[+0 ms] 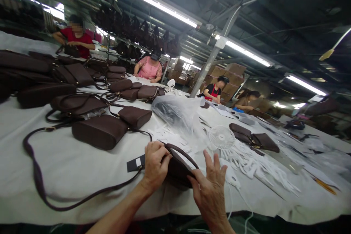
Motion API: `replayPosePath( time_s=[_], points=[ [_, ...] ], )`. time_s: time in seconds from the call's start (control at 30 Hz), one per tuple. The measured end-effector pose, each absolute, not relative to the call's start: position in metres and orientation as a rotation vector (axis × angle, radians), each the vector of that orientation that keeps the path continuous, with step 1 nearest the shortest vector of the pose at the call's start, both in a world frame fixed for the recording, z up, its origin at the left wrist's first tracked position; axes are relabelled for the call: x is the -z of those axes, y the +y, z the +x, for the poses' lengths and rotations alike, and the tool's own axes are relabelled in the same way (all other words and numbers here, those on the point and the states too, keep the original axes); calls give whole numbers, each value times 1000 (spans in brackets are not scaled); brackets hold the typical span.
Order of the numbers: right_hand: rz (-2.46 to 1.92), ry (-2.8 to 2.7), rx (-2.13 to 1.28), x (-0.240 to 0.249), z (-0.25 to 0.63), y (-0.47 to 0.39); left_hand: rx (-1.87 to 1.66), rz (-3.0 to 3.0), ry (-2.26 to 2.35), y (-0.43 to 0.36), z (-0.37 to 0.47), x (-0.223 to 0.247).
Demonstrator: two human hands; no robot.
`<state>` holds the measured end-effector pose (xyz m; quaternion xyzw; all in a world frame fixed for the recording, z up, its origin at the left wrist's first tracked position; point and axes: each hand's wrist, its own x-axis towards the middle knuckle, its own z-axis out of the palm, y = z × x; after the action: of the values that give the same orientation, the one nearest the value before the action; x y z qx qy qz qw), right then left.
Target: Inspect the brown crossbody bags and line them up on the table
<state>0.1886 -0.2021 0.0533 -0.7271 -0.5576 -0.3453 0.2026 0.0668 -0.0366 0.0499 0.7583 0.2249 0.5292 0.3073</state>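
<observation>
Head view: left hand (pixel 155 164) is clamped over the top of a small dark brown handbag (pixel 178 170) at the near edge of the table (pixel 68 168), fingers curled into its mouth by the short carry handle (pixel 182 152). Right hand (pixel 211 184) is spread, fingers apart, heel touching the bag's right side, not closed on anything. Bag looks like soft faux leather: light, floppy walls, probably collapses if squeezed mid-panel; surface smooth, so a flat palm may slide. Best hold is likely the top rim or handle base, where stitching stiffens it. Long shoulder strap (pixel 38 179) trails left in a loop across the table and hangs toward the near edge, so it could snag or drag if the bag is lifted fast. Black hang tag (pixel 135 163) lies just beside the left hand. Finished bags (pixel 101 129) sit further back on the left, a clear plastic bag (pixel 178 113) and small white fan (pixel 221 137) toward the middle, white paper scraps (pixel 255 164) to the right.
</observation>
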Motion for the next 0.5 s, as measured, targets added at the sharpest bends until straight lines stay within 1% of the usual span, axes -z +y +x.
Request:
replayPosePath(
  time_s=[0.1, 0.2, 0.27, 0.37, 0.5],
  points=[
    [-2043, -1555, 798, -61, 199, -218, -1357, 1855, 585, -25, 63, -54],
    [-2054, -1515, 539, -65, 204, -229, -1235, 1748, 483, -21, 63, -55],
    [-2047, -1490, 433, -63, 207, -232, -1164, 1697, 475, -24, 63, -54],
    [-2054, -1462, 434, -58, 219, -234, -1111, 1700, 433, -32, 62, -49],
    [-2166, -1421, 633, -63, 242, -229, -1025, 1764, 241, -41, 57, -46]
  ],
)
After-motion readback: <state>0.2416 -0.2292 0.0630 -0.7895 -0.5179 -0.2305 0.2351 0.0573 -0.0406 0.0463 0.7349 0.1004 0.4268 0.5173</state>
